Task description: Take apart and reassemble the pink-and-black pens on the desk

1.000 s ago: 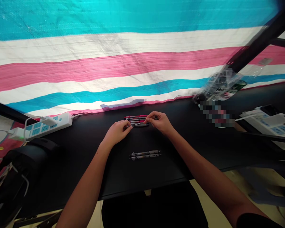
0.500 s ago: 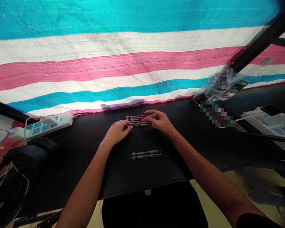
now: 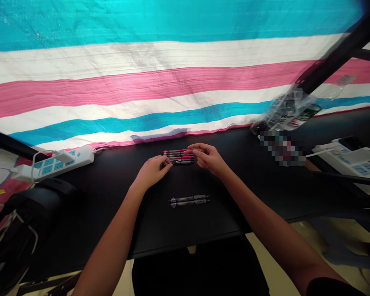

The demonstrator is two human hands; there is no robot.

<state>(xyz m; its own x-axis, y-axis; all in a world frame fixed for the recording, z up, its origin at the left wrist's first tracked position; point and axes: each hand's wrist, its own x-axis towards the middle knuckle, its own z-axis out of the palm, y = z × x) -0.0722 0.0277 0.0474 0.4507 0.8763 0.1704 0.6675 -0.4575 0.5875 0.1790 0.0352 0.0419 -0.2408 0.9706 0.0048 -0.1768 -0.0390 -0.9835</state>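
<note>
Left hand: my left hand (image 3: pixel 151 172) lies on the black tabletop (image 3: pixel 111 213), curled, with its fingertips (image 3: pixel 169 163) at the left end of the pens. It sits where it sat a moment ago.

Right hand: my right hand (image 3: pixel 207 158) is the one that has changed. Earlier its fingers lay down across the pens; now they have lifted and drawn back a little to the right.

Fingers: on the right, they are loosely curved and close together, hovering at the top of the row, not clearly pinching anything. I cannot tell whether the tips still touch a pen. On the left, they are bunched and curled, and I cannot tell whether they grip or only rest.

Pens: the row of pens (image 3: pixel 177 156) lies flat and side by side between my hands, its barrels marked pink-red and black. It looks unchanged.

Below: two grey pens (image 3: pixel 188 200) lie side by side on the table nearer me, well apart from my hands, in the same spot.

Left of me: a white power strip (image 3: pixel 61 163) lies at the table's far edge, with a plug in it.

Far right: a clear plastic bag (image 3: pixel 285 110) sits by a blurred patch (image 3: pixel 280 148) and a second white power strip (image 3: pixel 345 158).

Behind: a striped tarp (image 3: pixel 142 94) hangs in cyan, white and pink.
</note>
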